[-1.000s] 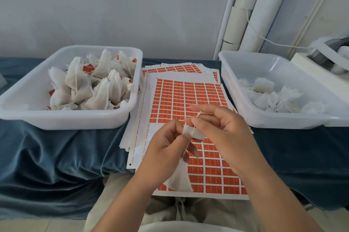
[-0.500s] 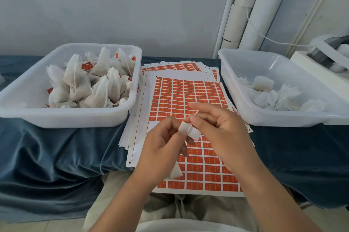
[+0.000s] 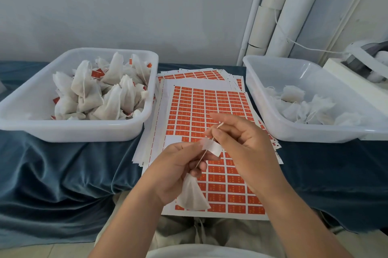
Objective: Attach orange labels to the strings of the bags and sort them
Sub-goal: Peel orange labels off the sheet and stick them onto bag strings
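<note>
Blue-draped table [image 3: 63,173] against a grey wall [image 3: 126,6] with white pipes [image 3: 294,6]. Over the label sheets [image 3: 210,102], the left hand [image 3: 174,169] pinches the label [image 3: 212,147] and the right hand [image 3: 241,148] the string [image 3: 202,157]. The bag [image 3: 192,194] now dangles lower than before.

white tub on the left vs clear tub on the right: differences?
The white plastic tub on the left is opaque; the clear plastic tub on the right is see-through. Left tub: white mesh bags piled high, orange labels among them. Right tub: fewer bags, lying low, no labels visible. Both are rectangular, on the blue cloth.
</note>
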The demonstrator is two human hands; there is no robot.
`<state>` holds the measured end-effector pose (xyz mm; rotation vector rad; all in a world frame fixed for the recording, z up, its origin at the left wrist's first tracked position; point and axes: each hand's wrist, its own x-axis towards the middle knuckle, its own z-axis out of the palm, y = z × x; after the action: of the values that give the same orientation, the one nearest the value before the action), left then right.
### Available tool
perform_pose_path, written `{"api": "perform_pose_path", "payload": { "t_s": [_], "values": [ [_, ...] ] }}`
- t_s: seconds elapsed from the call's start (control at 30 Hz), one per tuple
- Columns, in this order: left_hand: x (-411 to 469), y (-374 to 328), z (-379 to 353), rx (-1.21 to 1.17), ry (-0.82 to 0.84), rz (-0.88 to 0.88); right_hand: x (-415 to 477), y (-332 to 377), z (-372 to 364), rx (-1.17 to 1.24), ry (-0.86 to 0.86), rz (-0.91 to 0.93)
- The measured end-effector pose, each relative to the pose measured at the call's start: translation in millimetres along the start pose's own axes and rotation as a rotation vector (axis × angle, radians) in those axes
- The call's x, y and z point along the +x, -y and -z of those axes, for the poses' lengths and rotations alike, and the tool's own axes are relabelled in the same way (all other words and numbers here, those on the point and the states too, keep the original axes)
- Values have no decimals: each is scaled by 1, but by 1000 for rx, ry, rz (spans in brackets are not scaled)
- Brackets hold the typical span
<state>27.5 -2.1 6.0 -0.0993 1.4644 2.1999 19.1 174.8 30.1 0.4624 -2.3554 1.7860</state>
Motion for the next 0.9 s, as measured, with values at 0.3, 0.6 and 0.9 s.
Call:
{"api": "perform_pose_path", "payload": {
  "t_s": [0.3,0.6,0.9],
  "values": [
    [2,2,0,38,31,22,1,0,-1,-13,30,-6],
    [3,3,-4,139,-66,-62,2,-3,1,89,51,-56],
    [4,11,-11,222,-323,-400,7,-10,-3,-141,124,-211]
  ]
}}
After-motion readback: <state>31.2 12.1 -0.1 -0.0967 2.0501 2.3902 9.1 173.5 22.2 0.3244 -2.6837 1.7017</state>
